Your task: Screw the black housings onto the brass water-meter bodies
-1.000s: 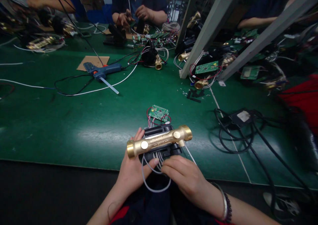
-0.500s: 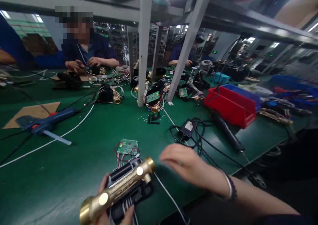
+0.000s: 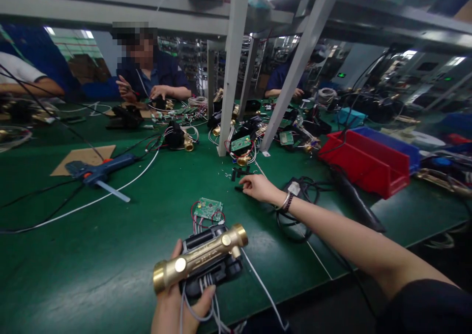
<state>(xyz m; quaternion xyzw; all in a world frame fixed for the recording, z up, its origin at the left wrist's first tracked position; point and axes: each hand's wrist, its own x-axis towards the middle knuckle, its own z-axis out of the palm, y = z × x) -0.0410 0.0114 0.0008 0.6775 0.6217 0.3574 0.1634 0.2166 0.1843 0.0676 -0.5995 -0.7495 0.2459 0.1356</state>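
My left hand is closed around a brass pipe fitting with a black plastic housing attached, held tilted above the bench. Grey wires come off the housing and hang over my thumb. A green circuit board lies just beyond it, joined by thin red and white wires. My right hand is stretched forward over the bench, thumb and fingers pinched at a small black strip. More short black strips and white scraps lie beside those fingertips.
A blue glue gun rests left by a piece of cardboard. Shelf posts rise from the bench. To the right are a red bin, a black cable coil and a black-handled tool. Co-workers sit opposite.
My right hand has moved forward, from near the brass fitting to the black strips, and its fingers have closed. My left hand still holds the fitting. The view has shifted left.
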